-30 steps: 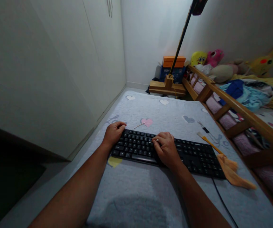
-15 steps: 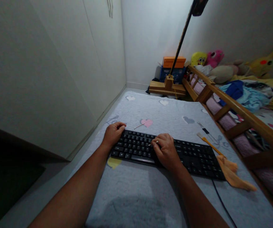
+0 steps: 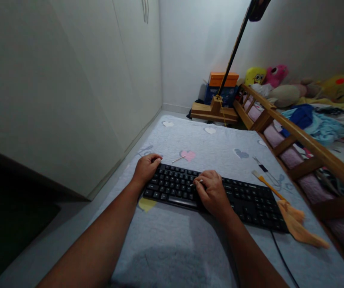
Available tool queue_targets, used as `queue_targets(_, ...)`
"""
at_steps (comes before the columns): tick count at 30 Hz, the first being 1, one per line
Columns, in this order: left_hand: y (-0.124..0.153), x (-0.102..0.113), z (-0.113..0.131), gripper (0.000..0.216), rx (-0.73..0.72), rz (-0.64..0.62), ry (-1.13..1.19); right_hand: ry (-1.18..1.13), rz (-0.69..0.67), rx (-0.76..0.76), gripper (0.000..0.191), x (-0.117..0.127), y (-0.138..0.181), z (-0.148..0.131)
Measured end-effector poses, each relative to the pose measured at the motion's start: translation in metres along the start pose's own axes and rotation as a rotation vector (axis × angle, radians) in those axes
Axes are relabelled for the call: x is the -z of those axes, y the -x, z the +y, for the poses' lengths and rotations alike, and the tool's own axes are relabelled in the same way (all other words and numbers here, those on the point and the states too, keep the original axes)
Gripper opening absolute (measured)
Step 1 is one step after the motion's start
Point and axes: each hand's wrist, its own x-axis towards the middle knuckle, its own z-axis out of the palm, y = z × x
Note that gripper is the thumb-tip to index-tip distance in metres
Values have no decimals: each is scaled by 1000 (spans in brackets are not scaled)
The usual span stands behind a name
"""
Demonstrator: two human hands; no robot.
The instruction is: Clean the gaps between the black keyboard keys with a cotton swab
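A black keyboard (image 3: 177,188) lies across the heart-patterned cloth (image 3: 172,240). My left hand (image 3: 146,169) is closed round its upper left corner, with the thumb along the edge. Over the middle keys, my right hand (image 3: 212,188) pinches a cotton swab (image 3: 200,181), whose tip is down among the keys. Just behind the keyboard a second cotton swab (image 3: 178,159) rests beside a pink heart print. The keys under my right palm are hidden.
To the right lie a brush (image 3: 267,185) with a yellow handle, a thin tool (image 3: 264,170) with a dark band, and an orange cloth (image 3: 302,228). A wooden bed rail (image 3: 306,140) runs along the right; a white cabinet (image 3: 100,88) stands left. The keyboard cable (image 3: 282,256) trails toward me.
The view has turned slightly left, so everything sits a little further right. Both hands keep almost the same places on the keyboard, the swab still in my right fingers.
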Motion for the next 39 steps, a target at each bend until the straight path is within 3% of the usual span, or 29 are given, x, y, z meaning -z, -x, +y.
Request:
queue_targets(26, 0, -1, -1, 29, -9, 5, -28, -59, -37, 25, 19, -6, 0, -7)
queue_targets(39, 0, 0, 1, 30, -1, -1, -27, 22, -4, 2, 19, -12, -3, -2)
